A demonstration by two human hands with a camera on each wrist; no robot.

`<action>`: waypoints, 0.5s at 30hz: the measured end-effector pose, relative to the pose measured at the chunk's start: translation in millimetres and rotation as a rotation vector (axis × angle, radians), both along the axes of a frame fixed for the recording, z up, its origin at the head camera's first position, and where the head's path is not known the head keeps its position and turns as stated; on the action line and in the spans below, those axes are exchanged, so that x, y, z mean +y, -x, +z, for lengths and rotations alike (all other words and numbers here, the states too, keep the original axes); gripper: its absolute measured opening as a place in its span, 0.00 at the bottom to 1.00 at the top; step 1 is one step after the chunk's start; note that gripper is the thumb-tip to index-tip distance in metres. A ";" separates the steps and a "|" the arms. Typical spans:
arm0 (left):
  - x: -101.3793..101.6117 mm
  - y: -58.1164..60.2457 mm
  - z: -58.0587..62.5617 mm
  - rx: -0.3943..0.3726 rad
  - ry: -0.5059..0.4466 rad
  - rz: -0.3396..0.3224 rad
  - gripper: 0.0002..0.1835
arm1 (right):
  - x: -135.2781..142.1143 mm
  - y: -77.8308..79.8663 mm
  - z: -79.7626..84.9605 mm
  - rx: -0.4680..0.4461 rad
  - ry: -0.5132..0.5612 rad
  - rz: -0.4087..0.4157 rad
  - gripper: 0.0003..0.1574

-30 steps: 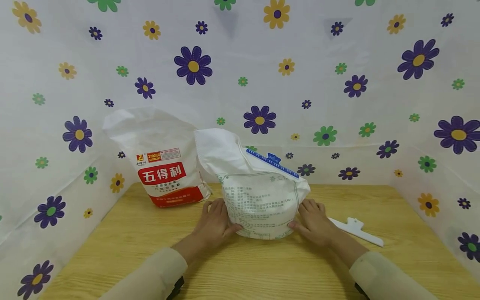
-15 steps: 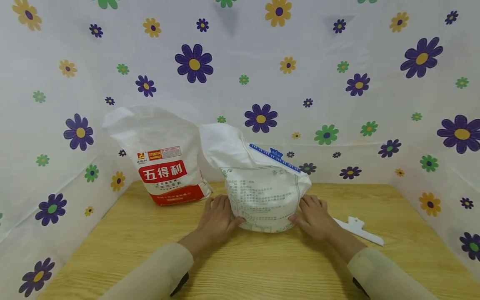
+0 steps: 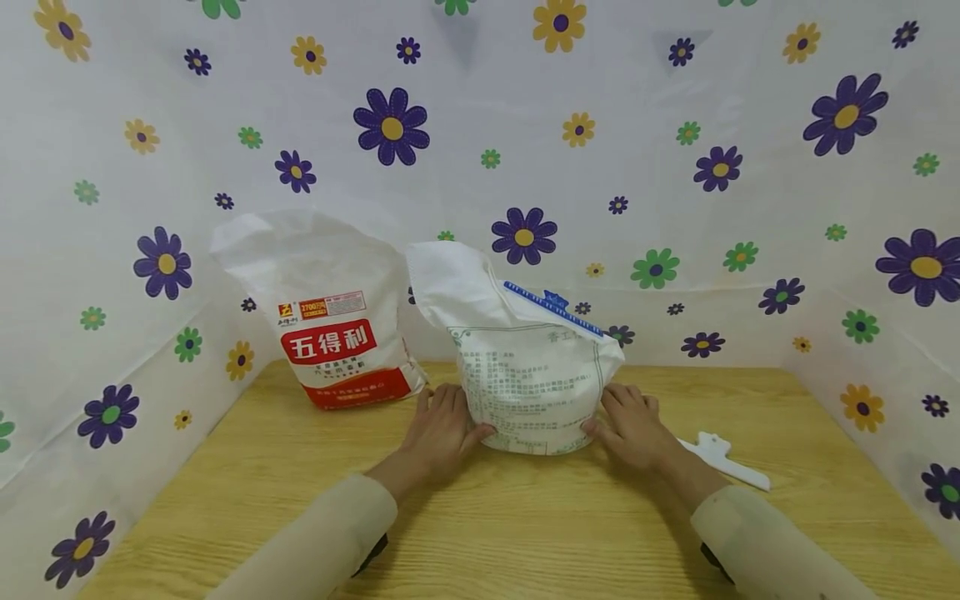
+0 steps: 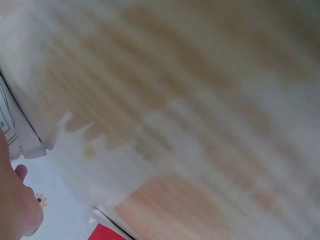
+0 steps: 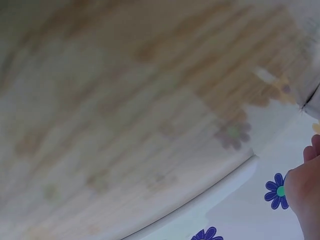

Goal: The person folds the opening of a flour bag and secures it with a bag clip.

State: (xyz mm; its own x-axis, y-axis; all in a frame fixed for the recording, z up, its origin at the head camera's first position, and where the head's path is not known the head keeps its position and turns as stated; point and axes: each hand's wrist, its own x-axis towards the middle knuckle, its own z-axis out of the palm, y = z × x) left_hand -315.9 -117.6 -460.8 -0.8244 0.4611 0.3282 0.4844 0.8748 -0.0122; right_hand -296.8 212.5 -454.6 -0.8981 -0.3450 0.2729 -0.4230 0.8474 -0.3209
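Currently we are seeing the red-labelled bag (image 3: 337,343) standing behind the printed bag (image 3: 532,379) and to its left; the two are overlapping in our view, so we cannot tell whether they are touching. At the printed bag's lower left side, our left hand (image 3: 444,433) is gripping it, thumb lying across the front, fingers reaching along the side. Between our hands, the printed bag itself is standing at the wooden table (image 3: 525,533); whether its base is resting there or hanging just clear, we cannot tell. Its loose top is rising leftward, and the blue clip (image 3: 553,308) is pinching the bag's upper right edge, its long axis sloping down to the right. At the printed bag's lower right side, our right hand (image 3: 633,427) is gripping it too, thumb forward. To the right of the bag, past that hand, the white clip (image 3: 723,460) is lying on the table. We are judging that handling is depending on the bag sitting squarely between two equally near hands, both gripping low, with its top tipping leftward above them.
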 end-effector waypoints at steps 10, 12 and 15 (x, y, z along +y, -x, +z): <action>1.0 13.9 2.2 -0.108 -0.098 -0.026 0.46 | 1.3 6.0 -1.8 -0.021 0.014 -0.014 0.40; 0.7 16.7 3.2 -0.123 -0.121 -0.029 0.47 | 1.1 7.1 -1.6 -0.026 0.018 -0.017 0.40; 0.5 19.8 3.0 -0.127 -0.142 -0.029 0.49 | 0.6 8.4 -1.3 -0.034 0.024 -0.022 0.39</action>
